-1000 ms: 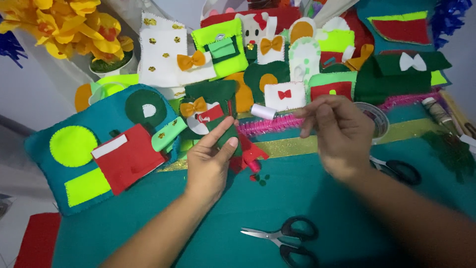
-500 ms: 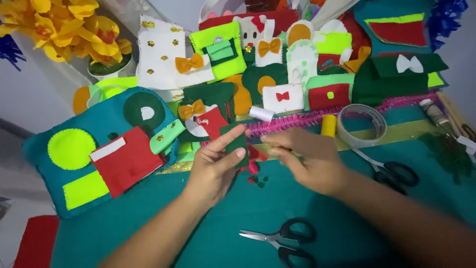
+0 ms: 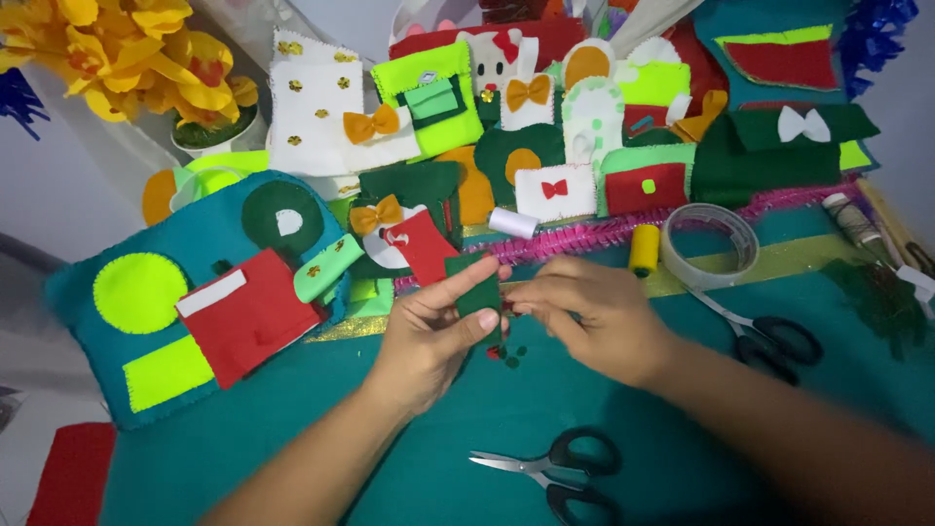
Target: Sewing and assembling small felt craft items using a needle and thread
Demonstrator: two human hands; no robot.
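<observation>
Grip: left hand point(image 3: 429, 336) pinches a dark green felt piece point(image 3: 477, 292) between thumb and fingers; right hand point(image 3: 594, 317) is closed, fingertips bunched at the piece's right edge. Whether the right fingers grasp the felt itself or something thin at its edge, I cannot tell.
Felt piece, place: held just above the teal felt mat point(image 3: 467, 429), between the two hands.
Felt piece, axis: long axis runs roughly up and down in the view, upper end tipped slightly away from the person; flat face turned toward the camera, lower part hidden behind the left fingers.
Below the felt piece: small red and green felt scraps point(image 3: 508, 355) lie on the mat.
Nearer the person than the felt piece: black-handled scissors point(image 3: 555, 472), blades pointing left.
Right of the felt piece: yellow thread spool point(image 3: 643, 249), then a roll of clear tape point(image 3: 709, 245), and a second pair of scissors point(image 3: 769, 336) partly behind the right wrist.
Beyond the felt piece: white thread spool point(image 3: 512, 223) and a pink fringed trim point(image 3: 604, 232) running left to right, then a crowded heap of small felt pouches point(image 3: 545, 127) with bows.
Left of the felt piece: big teal felt panel point(image 3: 195, 292) with yellow-green and red patches; a red-and-white pouch with an orange bow point(image 3: 394, 234) lies close beside the left thumb.
Far left, beyond the felt piece: yellow artificial flowers point(image 3: 127, 49) in a pot.
Obstruction: both hands cover the piece's edges.
</observation>
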